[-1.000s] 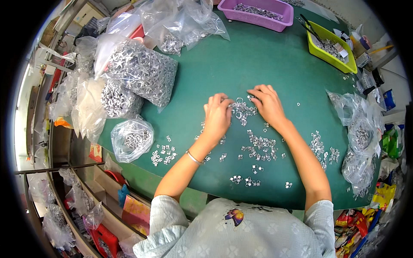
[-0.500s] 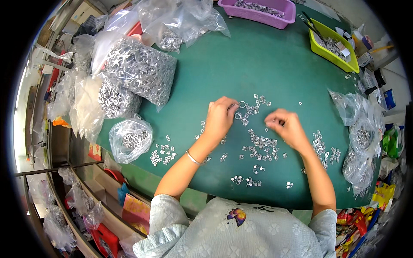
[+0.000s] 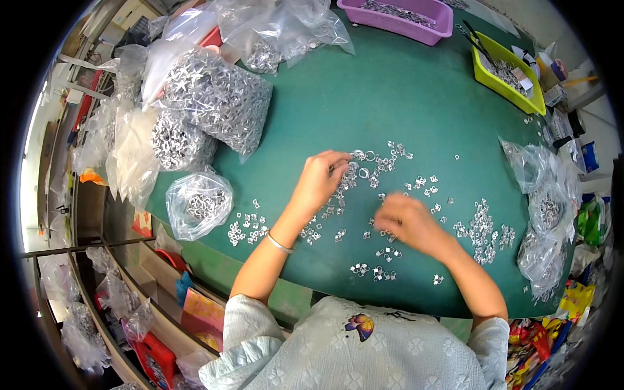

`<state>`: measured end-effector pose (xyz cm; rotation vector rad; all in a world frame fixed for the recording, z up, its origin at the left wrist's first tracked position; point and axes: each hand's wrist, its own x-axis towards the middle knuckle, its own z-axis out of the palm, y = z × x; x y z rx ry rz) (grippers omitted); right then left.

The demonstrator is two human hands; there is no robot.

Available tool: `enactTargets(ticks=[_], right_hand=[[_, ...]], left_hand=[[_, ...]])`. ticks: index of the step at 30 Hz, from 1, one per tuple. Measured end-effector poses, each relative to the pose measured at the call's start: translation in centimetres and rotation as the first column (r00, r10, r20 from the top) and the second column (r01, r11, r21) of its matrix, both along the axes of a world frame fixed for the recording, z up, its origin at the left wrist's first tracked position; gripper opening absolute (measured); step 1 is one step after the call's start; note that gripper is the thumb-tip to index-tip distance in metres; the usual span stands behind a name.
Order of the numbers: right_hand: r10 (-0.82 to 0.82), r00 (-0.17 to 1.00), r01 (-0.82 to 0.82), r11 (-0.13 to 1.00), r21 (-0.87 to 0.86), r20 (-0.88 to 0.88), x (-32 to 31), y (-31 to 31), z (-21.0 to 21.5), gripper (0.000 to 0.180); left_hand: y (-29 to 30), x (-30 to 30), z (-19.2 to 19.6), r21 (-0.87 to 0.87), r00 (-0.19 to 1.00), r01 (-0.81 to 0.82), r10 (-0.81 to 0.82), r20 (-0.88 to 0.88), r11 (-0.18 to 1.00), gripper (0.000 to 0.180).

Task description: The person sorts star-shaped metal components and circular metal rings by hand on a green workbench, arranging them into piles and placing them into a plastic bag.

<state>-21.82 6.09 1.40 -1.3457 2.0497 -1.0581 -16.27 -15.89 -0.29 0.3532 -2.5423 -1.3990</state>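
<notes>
My left hand [image 3: 321, 179] is over the green table with its fingers drawn together, beside a scattering of small silver metal pieces [image 3: 351, 177]. What sits between those fingertips, if anything, is hidden. Two round silver rings [image 3: 364, 173] lie just to the right of its fingertips. My right hand [image 3: 408, 220] is smeared by motion, low over another patch of the same small pieces, and its fingers cannot be read. Small clusters of pieces [image 3: 383, 274] lie nearer to me, and a larger spread [image 3: 482, 233] is to the right of my right hand.
Large clear bags of silver parts [image 3: 221, 97] crowd the far left, with a smaller open bag [image 3: 198, 205] nearer. At the back stand a purple tray [image 3: 406, 25] and a yellow-green tray [image 3: 510, 84]. More bags [image 3: 546, 214] line the right edge of the table [image 3: 364, 91].
My right hand has moved left and toward me, uncovering pieces where it was. My left hand has shifted slightly left and away from the two rings.
</notes>
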Motion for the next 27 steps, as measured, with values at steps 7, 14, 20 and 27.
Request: enactTargets(ticks=[7,14,20,27], right_hand=[[-0.304,0.855,0.223,0.947,-0.232,-0.420,-4.8,-6.9,-3.7,0.007],[-0.353,0.838,0.256,0.928,-0.272,-0.415,-5.3,-5.8,-3.8,0.008],[-0.295,0.834,0.200,0.949,-0.244,-0.465,-5.2,-6.4,-2.9,0.006],[-0.377,0.822,0.327,0.926,-0.188,-0.427,-5.8,-3.7,-2.0,0.004]], left_hand=[[2.0,0.4,-1.5,-0.416,0.998,0.042,-0.057,-0.025,0.908,0.023],[1.7,1.6,-0.6,-0.359,1.000,-0.007,-0.004,-0.028,0.933,0.024],[2.0,2.3,-2.1,-0.474,0.999,0.014,-0.034,-0.035,0.880,0.027],[2.3,3.4,-1.7,-0.467,0.994,-0.075,0.030,-0.101,0.881,0.027]])
